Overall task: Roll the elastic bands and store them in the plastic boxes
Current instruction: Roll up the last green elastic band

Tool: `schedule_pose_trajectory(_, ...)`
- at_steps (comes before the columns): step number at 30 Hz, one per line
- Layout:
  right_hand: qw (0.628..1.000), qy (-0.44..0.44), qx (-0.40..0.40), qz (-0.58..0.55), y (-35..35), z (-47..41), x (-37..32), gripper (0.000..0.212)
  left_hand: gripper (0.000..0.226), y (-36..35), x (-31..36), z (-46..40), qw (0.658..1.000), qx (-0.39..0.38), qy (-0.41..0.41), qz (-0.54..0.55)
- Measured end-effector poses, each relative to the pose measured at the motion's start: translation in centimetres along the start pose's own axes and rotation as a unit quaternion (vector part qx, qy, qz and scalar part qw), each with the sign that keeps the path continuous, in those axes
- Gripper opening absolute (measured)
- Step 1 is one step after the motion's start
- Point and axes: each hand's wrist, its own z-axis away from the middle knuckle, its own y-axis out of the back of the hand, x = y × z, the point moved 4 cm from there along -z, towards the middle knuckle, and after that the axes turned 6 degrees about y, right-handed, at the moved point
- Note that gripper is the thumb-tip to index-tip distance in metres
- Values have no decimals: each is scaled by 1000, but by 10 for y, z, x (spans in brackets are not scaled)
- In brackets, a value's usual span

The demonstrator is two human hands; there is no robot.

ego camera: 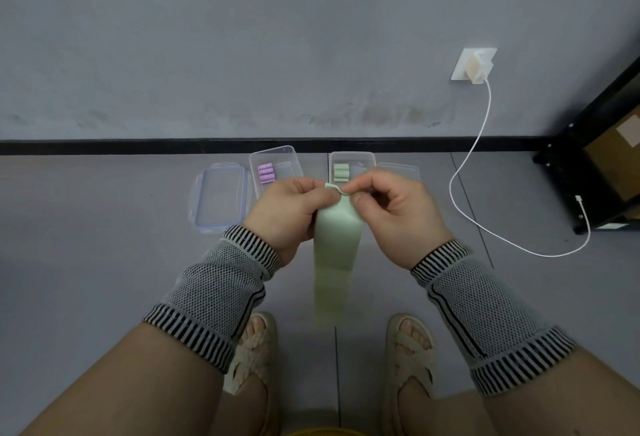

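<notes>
1. The left hand [290, 208] and the right hand [391, 208] meet near the centre of the view, both holding the top end of a pale green elastic band [334, 245].
2. The left hand's fingers are curled round the band's upper left edge, with the thumb pressed on the top fold.
3. The right hand's thumb and forefinger pinch the band's top edge, which is bent over into a small curl; its other fingers are curled in behind.
4. Below the hands the band hangs down flat towards 6 o'clock, its lower end blurred above the floor [104, 245], between two feet in woven cream sandals [252, 349].
5. At 12 o'clock of the hands, by the black skirting, stand two clear plastic boxes with their lids off.
6. The left box [273, 158] holds rolled purple bands [266, 173] at its left end.
7. The right box [351, 157] holds rolled green bands [340, 172] at its left end; the hands partly cover both boxes.
8. A clear lid with a blue rim [221, 198] lies flat on the floor at 9 o'clock of the left box, and a second clear lid [398, 169] lies just at 3 o'clock of the right box.
9. Both forearms wear knitted black-and-white sleeves [221, 290].
10. At 2 o'clock a white charger [476, 66] sits in a wall socket, and its white cable [485, 130] loops down onto the floor near a black shelf frame [568, 172].
</notes>
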Motion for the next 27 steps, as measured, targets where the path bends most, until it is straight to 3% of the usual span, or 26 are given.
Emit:
schedule_pose_trajectory(6,992,78,13,103,-2,0,-10,16,12,3,-3,0,995,6,52,80)
schedule_pose_trajectory(12,989,101,21,105,-3,1,-9,17,22,1,-4,2,996,-11,50,72)
schedule_pose_trajectory(19,998,-43,33,-44,-1,0,-1,28,17,1,0,1,999,-13,-7,49)
schedule_pose_trajectory(23,955,-152,58,-249,0,-1,4,22,18,1,6,3,998,22,-64,-3)
schedule_pose_trajectory(27,963,-162,47,-211,3,-1,5,23,14,0,6,3,995,38,-87,-30)
